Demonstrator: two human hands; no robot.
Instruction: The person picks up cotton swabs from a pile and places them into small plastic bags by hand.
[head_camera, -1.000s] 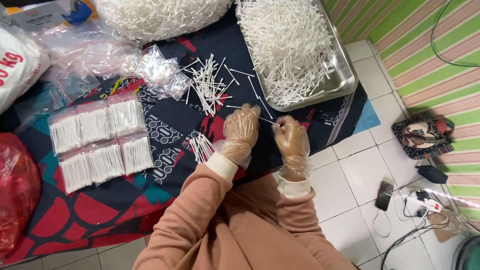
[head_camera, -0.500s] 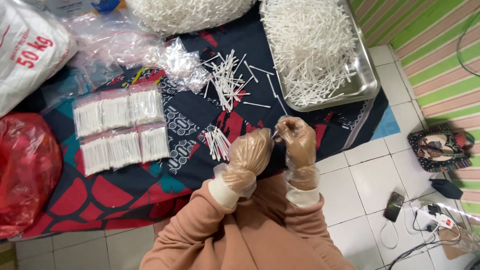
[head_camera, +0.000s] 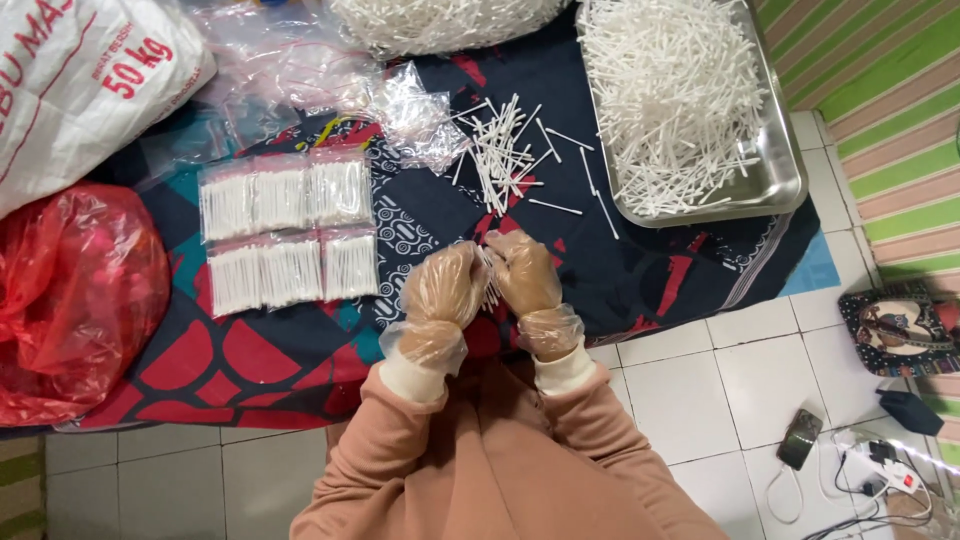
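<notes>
I am kneeling over the patterned cloth spread on the tiled floor, with the big white sack and the red plastic bag lying off to my left. The steel tray heaped with loose cotton swabs is sitting ahead to my right, the six packed bags of swabs are lying in two rows to my left, and a small scatter of swabs is resting just ahead of my hands.

My left hand and right hand, both in thin clear gloves, are pressing together, fingers closing around a small bundle of swabs between them. These sticks are feather-light, thin and slippery against the plastic gloves, so I am judging it best to pinch them mid-shaft, all aligned.

Compared with half a second ago, my hands are meeting tighter and the bundle is sitting deeper between them.
</notes>
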